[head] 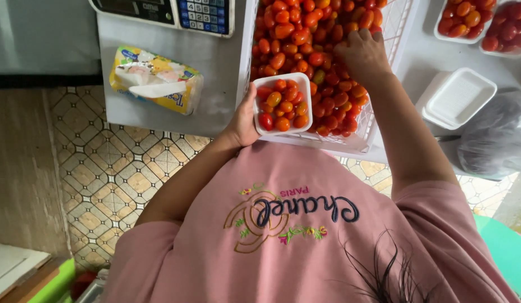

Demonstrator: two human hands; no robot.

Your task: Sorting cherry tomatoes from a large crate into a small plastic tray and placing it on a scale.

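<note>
Tomatoes fill much of the small white tray [283,104] but do not yet heap it, so the filling looks partly done. The left hand [243,124] grips that tray by its near edge, holding it over the big white crate [384,42] of cherry tomatoes [311,33]. The right hand [362,53] is down in the pile, fingers curled (whether they pinch a tomato I cannot tell). Two filled trays [485,22] sit on the surface [215,62] at far right, and an empty tray stack [459,96] waits nearer.
</note>
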